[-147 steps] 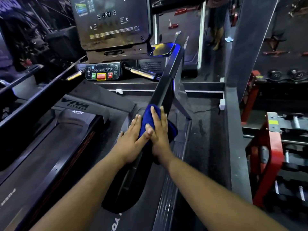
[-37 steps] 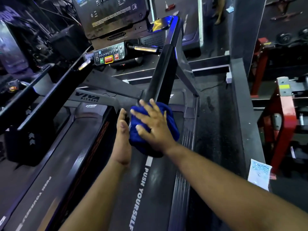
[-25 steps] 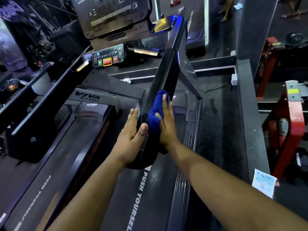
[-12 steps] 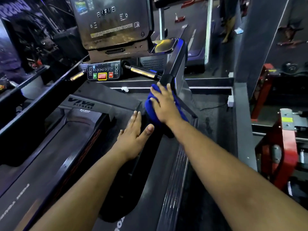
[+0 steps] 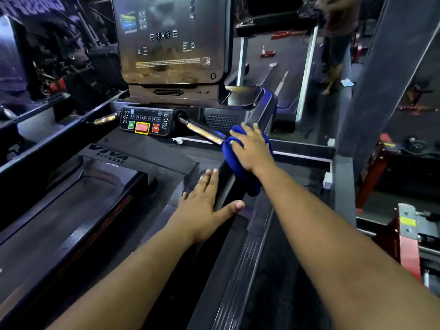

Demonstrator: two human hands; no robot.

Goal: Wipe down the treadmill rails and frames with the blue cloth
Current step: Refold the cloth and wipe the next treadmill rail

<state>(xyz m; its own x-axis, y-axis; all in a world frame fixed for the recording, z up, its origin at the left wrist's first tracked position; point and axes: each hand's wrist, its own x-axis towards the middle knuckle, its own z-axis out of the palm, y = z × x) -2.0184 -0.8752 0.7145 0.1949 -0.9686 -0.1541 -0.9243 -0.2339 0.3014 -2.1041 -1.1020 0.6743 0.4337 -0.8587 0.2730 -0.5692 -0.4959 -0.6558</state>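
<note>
Right hand point(image 5: 253, 148): flat, pressing blue cloth point(image 5: 240, 167) on treadmill handrail point(image 5: 260, 113). Left hand point(image 5: 202, 208): fingers straight, resting on rail.

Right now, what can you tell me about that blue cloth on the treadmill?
The blue cloth is a deep royal blue and looks soft and thick, like microfibre. It is bunched into folds rather than spread flat, draped over the dark right side rail just below where the rail bends up toward the console. The right hand lies on top with fingers spread, pressing it against the rail. A rounded fold hangs off the rail's lower right side. The left hand rests flat on the rail below it, not touching the cloth.
</note>
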